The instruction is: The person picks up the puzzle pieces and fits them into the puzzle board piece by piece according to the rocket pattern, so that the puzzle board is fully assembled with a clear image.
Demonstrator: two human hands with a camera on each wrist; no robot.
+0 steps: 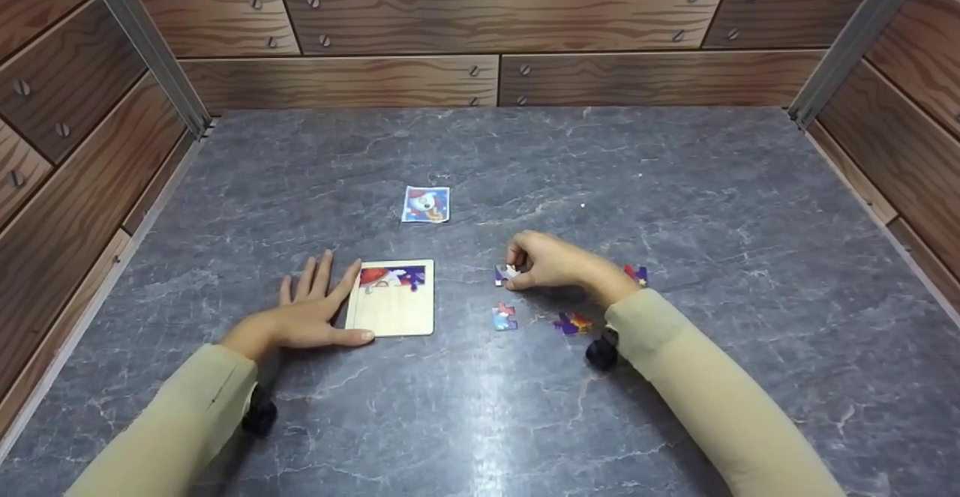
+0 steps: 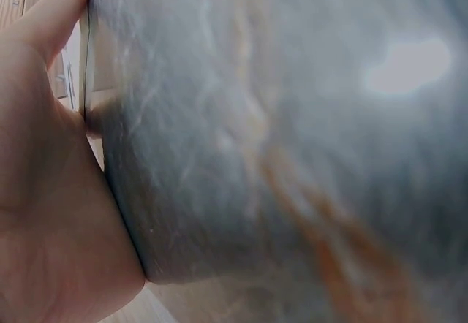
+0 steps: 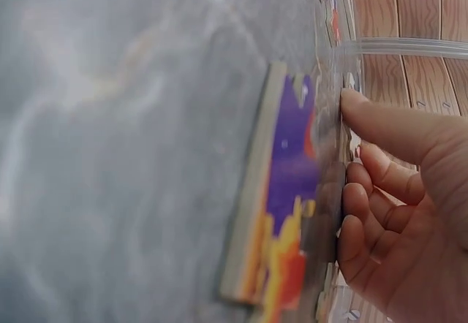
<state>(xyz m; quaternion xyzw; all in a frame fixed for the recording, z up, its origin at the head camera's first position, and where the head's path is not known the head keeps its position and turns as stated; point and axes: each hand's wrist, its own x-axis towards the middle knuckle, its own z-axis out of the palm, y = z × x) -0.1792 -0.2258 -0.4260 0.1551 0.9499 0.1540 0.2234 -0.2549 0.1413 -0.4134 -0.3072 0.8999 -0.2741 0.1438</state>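
Note:
A pale wooden puzzle board [image 1: 391,315] lies flat, its top part filled with red, white and purple puzzle pieces [image 1: 394,276]. My left hand [image 1: 311,318] rests at the board's left side with fingers spread, the index finger at the upper left corner and the thumb on the lower edge. To the right of the board, my right hand [image 1: 551,261] pinches a purple and white puzzle piece [image 1: 502,276] between thumb and fingers, at the tabletop. Seen from the right wrist, a purple, orange and yellow puzzle piece [image 3: 292,162] lies near the curled fingers.
A blue and red puzzle piece [image 1: 505,317] lies just below my right hand. Another red and purple piece [image 1: 637,274] is partly hidden behind the right forearm. Farther back lies a small picture card [image 1: 426,205]. Wood-patterned walls [image 1: 390,17] border the grey marbled table [image 1: 675,182].

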